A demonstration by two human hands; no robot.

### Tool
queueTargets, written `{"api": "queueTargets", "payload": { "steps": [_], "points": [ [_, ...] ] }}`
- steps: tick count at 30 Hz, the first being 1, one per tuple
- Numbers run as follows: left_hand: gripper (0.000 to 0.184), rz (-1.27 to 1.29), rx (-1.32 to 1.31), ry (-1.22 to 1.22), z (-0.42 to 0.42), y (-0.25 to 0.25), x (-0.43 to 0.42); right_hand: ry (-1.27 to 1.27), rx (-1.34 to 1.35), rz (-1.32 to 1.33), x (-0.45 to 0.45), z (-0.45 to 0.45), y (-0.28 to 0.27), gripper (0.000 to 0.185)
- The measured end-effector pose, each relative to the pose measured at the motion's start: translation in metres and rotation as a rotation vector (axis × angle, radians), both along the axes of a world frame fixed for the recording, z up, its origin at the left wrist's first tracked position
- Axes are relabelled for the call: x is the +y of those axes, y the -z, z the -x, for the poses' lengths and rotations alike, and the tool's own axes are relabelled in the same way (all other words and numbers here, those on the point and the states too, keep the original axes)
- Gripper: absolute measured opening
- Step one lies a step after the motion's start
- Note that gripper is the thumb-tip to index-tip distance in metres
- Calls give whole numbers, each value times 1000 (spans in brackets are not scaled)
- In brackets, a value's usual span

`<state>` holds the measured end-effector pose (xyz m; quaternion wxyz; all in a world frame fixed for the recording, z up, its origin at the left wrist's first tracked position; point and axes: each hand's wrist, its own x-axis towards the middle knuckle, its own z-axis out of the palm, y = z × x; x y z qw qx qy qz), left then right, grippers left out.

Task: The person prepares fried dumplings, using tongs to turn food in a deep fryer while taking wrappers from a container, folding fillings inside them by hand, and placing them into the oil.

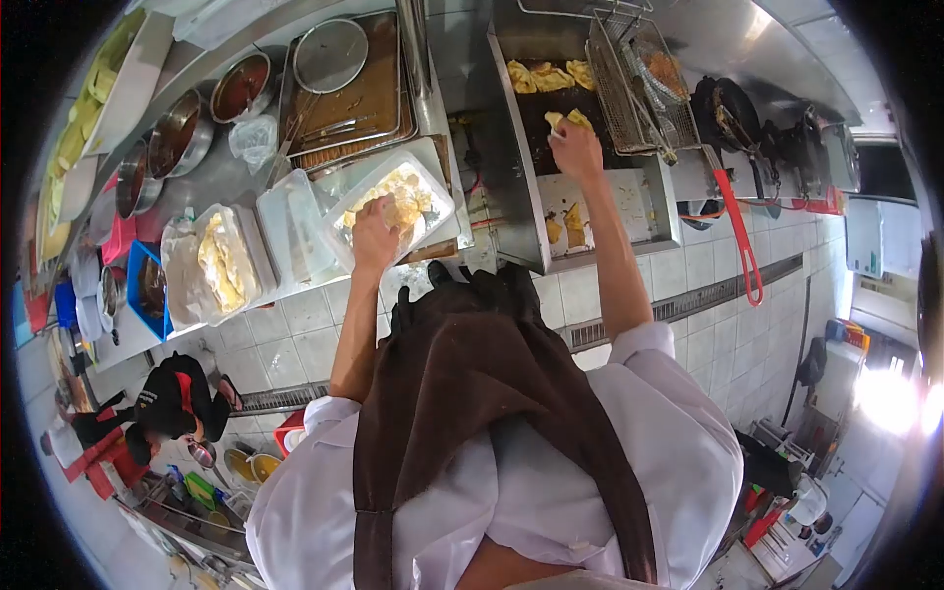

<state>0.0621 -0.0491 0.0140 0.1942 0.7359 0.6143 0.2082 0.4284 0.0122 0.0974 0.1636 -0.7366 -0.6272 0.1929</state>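
Note:
My right hand (576,149) is over a metal fryer (521,187), its fingers closed on a yellow folded dough piece (568,119). Under it lies dark oil (543,108), with several similar yellow pieces (551,77) along the far end. My left hand (376,233) is down in a white plastic tray (433,175) of yellow dough pieces (405,193). Its fingers are bent and pinched on a piece there, the tips partly hidden. Yellow scraps (572,216) lie on the pale near section of the fryer.
Wire fry baskets (629,79) rest at the fryer's right; a red handle (736,221) juts toward me. Left are a paper-lined tray (182,261), a clear lid (295,226), metal sauce bowls (180,135) and a baking tray with a strainer (331,56). Another person (182,398) bends at lower left.

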Motion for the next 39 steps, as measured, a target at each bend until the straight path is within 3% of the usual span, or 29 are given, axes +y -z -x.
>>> {"api": "queueTargets", "payload": {
  "steps": [1, 2, 4, 5, 8, 12, 15, 17, 18, 19, 21, 24, 28, 30, 33, 39],
  "points": [
    [49, 28, 69, 2, 0, 4, -2, -3, -155, 22, 8, -1, 2, 28],
    [49, 40, 76, -4, -3, -3, -3, -10, -148, 33, 19, -5, 14, 28],
    [48, 117, 156, -64, -8, -13, -1, -139, -83, -60, 30, -5, 28, 33],
    [43, 21, 165, -54, -7, -7, 1, -155, -21, -78, 31, -7, 26, 32],
    [32, 90, 116, -46, -5, -2, 7, -78, 118, -108, 26, -1, 14, 31],
    [25, 76, 158, -41, -6, -7, 6, -89, 254, -165, 1, 21, 19, 18],
    [22, 158, 52, 11, -2, -19, 6, -220, 494, -242, -27, 57, 23, 16],
    [18, -14, -197, 72, -5, -37, 5, -303, 687, -130, -46, 85, 14, 30],
    [18, -9, -200, 88, -10, -51, 5, -327, 683, -70, -50, 98, 20, 36],
    [15, 99, -407, 88, -18, -69, 6, -332, 809, -54, -56, 111, 9, 39],
    [9, 233, -716, 117, -31, -79, 12, -340, 967, -25, -57, 126, 23, 34],
    [9, 338, -895, 76, -59, -83, 22, -250, 1181, 88, -59, 120, 28, 25],
    [11, 337, -907, -7, -102, -80, 31, -3, 1401, 156, -69, 95, 27, 7],
    [15, 339, -930, 22, -120, -72, 37, -11, 1360, 128, -72, 75, 25, 7],
    [25, 685, -1004, 133, -149, -77, 46, -2, 1249, -36, -76, 46, 29, 6],
    [16, 672, -908, 178, -215, -61, 62, 86, 1151, -10, -78, -27, 29, 7]
  ]
}}
